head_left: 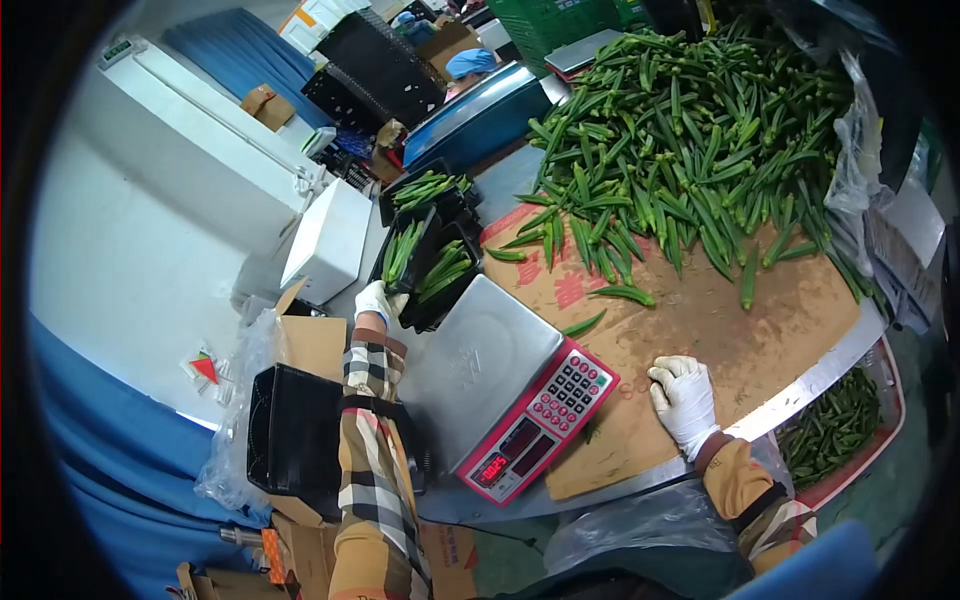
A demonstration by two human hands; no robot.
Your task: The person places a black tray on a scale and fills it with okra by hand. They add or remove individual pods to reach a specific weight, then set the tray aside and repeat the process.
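- The one camera sits on my head and looks forward and steeply down over the worktable (800, 385).
- Its fisheye lens bends the scene into a circle with black corners.
- My left hand (378, 300) and right hand (684, 398) show in the lower half, sleeves running off the bottom edge.
- The weighing scale (500, 385) lies closest, near the centre.
- The okra pile (690, 140) fills the upper right, farther off.
- A white wall (120, 250) curves down the left side.

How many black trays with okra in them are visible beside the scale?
3. One black tray lies farthest back, one is left of the scale, and one, next to it, is touched by the left hand. More may be hidden.
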